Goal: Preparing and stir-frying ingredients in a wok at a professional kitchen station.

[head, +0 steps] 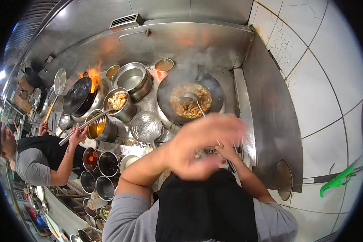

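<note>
My left hand point(199, 145) is raised close to the camera, blurred, with thumb and fingers apart and nothing seen between them. Behind it, partly covered, my right hand point(229, 152) grips the handle of a metal ladle point(191, 97). The middle of that handle is hidden by my left hand. The ladle's bowl is inside a black wok point(213, 83), over a steaming brown stir-fry of sliced pieces point(184, 110). A perforated metal skimmer point(145, 126) lies to the wok's left.
At left, a co-worker point(39, 157) holds a long-handled utensil point(90, 122) reaching a pot of fried pieces point(117, 101). Flames point(94, 75) rise beside another wok point(77, 95). An oil pot point(96, 125), a water pot point(130, 79) and sauce containers point(109, 163) stand between us. A metal partition point(269, 121) is at right.
</note>
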Tool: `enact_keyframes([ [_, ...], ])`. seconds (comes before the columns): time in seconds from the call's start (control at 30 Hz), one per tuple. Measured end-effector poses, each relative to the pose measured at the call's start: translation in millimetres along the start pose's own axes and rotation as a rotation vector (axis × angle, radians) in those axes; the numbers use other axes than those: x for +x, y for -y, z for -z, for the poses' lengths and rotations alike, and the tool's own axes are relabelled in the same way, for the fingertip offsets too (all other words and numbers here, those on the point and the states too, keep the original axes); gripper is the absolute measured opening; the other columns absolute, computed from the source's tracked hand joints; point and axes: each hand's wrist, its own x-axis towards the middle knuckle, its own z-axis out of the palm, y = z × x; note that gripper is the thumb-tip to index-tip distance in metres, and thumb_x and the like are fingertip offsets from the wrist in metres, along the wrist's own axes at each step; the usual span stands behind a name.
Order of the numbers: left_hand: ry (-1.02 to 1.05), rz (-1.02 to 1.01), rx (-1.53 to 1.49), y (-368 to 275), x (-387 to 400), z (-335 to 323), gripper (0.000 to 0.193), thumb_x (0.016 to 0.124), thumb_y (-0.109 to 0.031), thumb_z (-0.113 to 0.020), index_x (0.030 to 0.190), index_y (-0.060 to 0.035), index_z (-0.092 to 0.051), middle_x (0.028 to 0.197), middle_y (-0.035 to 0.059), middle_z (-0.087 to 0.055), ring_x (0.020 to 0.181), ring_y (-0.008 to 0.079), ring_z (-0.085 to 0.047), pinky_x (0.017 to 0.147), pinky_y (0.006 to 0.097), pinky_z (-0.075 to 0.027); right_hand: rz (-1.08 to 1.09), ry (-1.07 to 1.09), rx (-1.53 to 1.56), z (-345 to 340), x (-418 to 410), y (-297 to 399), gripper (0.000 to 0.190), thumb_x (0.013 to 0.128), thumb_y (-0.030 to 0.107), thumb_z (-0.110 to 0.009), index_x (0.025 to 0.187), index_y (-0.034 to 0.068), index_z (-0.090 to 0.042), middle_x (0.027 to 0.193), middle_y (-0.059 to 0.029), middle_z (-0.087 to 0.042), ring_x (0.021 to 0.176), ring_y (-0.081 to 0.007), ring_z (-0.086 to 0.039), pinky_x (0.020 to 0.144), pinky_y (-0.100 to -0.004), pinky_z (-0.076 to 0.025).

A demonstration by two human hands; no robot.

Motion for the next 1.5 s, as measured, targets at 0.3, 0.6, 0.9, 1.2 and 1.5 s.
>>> enact_keyframes([
  [0.3, 0.255, 0.828, 0.735, 227, -225, -52, 0.028, 0.083, -0.013, -0.056, 0.106, 0.0020, -0.064, 0.108, 0.0190, -0.064, 0.106, 0.0353, -0.058, 0.096, 0.0423, -0.044, -0.112, -0.044, 0.182, 2, 41, 30, 0.058, 0.086, 0.010, -0.061, 0.141, 0.014, -0.045, 0.118, -0.0186, -0.063, 0.094, -0.0211, -0.063, 0.084, -0.0322, -0.048],
  [0.6, 0.119, 0.886, 0.826, 242, -246, -46, 0.020, 0.089, -0.022, -0.055, 0.086, -0.0048, -0.065, 0.086, 0.0160, -0.067, 0.086, 0.0361, -0.061, 0.082, 0.0445, -0.047, -0.527, 0.276, 0.736, 31, 18, 35, 0.060, 0.092, 0.006, -0.057, 0.146, 0.024, -0.038, 0.067, -0.0021, -0.050, 0.041, -0.0072, -0.037, 0.034, -0.0252, -0.030],
  [0.9, 0.112, 0.837, 0.830, 244, -249, -47, 0.020, 0.089, -0.020, -0.054, 0.084, -0.0040, -0.064, 0.083, 0.0169, -0.066, 0.083, 0.0364, -0.060, 0.081, 0.0444, -0.046, -0.091, -0.052, 0.213, 2, 40, 32, 0.058, 0.088, 0.010, -0.063, 0.142, 0.019, -0.044, 0.108, -0.0153, -0.066, 0.087, -0.0262, -0.066, 0.076, -0.0359, -0.052],
  [1.2, 0.058, 0.786, 0.819, 247, -249, -50, 0.019, 0.089, -0.019, -0.054, 0.083, -0.0041, -0.063, 0.082, 0.0170, -0.066, 0.082, 0.0366, -0.060, 0.079, 0.0441, -0.046, -0.533, 0.193, 0.543, 36, 19, 15, 0.057, 0.092, 0.008, -0.056, 0.145, 0.022, -0.040, 0.073, -0.0054, -0.055, 0.044, -0.0098, -0.045, 0.036, -0.0269, -0.037],
  [1.5, 0.114, 0.825, 0.843, 247, -253, -47, 0.019, 0.088, -0.020, -0.054, 0.085, -0.0043, -0.064, 0.084, 0.0162, -0.067, 0.084, 0.0352, -0.061, 0.081, 0.0441, -0.045, -0.576, 0.249, 0.834, 27, 21, 43, 0.059, 0.092, 0.006, -0.057, 0.145, 0.025, -0.038, 0.068, -0.0035, -0.050, 0.044, -0.0089, -0.041, 0.035, -0.0254, -0.034],
])
